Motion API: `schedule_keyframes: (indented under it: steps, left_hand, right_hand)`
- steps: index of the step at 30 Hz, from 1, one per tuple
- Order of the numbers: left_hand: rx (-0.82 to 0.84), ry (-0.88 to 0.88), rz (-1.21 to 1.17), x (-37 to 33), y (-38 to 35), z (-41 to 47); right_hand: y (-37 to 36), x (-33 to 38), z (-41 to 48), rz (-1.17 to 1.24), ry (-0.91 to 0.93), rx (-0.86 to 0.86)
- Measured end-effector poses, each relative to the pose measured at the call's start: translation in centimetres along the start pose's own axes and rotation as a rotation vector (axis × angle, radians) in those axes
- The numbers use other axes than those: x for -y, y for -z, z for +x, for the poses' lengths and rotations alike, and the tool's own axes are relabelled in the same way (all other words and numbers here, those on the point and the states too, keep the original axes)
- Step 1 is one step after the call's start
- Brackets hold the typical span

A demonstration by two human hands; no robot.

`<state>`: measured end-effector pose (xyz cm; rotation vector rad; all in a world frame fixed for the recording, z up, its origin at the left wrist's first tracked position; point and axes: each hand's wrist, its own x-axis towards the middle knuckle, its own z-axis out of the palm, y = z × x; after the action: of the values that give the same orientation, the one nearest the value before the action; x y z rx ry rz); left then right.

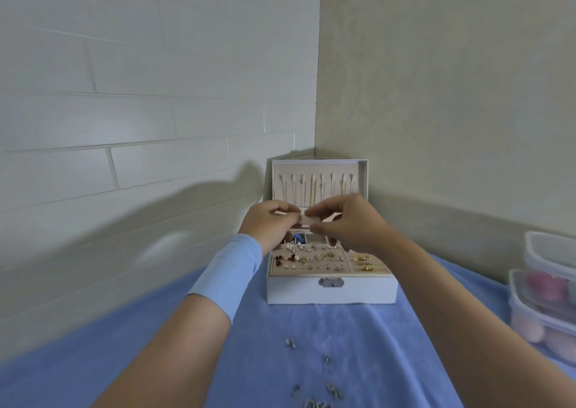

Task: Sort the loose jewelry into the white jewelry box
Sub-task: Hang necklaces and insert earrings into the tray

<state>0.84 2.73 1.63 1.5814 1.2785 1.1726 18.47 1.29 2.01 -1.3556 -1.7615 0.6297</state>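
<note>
A blue cloth point(358, 329) covers the surface, which runs into a corner where a white brick-patterned wall point(124, 111) meets a plain beige wall point(452, 96). The white jewelry box point(330, 294) sits on the cloth close to that corner. Its long axis runs left to right, and the front with its metal clasp point(331, 282) faces the person. The lid point(363, 174) stands upright at the back with its inside turned toward the camera, and thin necklaces point(313, 191) hang in a row from its hooks. Small earrings point(311, 256) fill the padded tray, with a few gold pieces in the slots on the right.

Both hands are raised above the open box. The left hand point(269, 220) and right hand point(349, 220) each pinch an end of a small pale strip point(309, 219), fingertips curled onto it — its long axis lies left to right between them. What the strip is cannot be told. A light blue sleeve point(230, 270) wraps the left wrist.

The loose jewelry point(291, 342) lies scattered on the cloth nearer the person, well apart from the box — small silvery pieces, too blurred to name. At the right edge stand stacked clear plastic containers point(542, 280) holding pink shapes.
</note>
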Motion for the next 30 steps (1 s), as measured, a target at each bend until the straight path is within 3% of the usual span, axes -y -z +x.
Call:
schedule_keyframes:
  steps: [6, 12, 16, 23, 27, 30]
  left_hand:
    - [0.049, 0.018, 0.037, 0.0, -0.9, 5.6]
    - [0.107, -0.041, 0.177, 1.8, -2.7, 9.2]
    - [0.223, -0.153, 0.564, 2.6, -3.1, 10.6]
    - [0.358, -0.184, 0.837, 3.4, -3.3, 12.0]
    - [0.477, -0.127, 1.042, 3.4, -3.9, 12.6]
    - [0.473, -0.153, 1.064, 3.8, -4.0, 12.6]
  right_hand:
    - [0.8, -1.4, 5.6, 0.351, -0.177, -0.021]
    - [1.1, -3.9, 9.4, 0.425, -0.453, -0.02]
    - [0.9, -5.5, 11.0, 0.054, -0.487, 0.003]
    - [-1.3, -4.8, 12.4, -0.564, -0.482, 0.276]
    - [-1.9, -4.2, 12.6, -0.611, -0.537, 0.405]
    - [-1.9, -3.4, 12.8, -0.734, -0.468, 0.502]
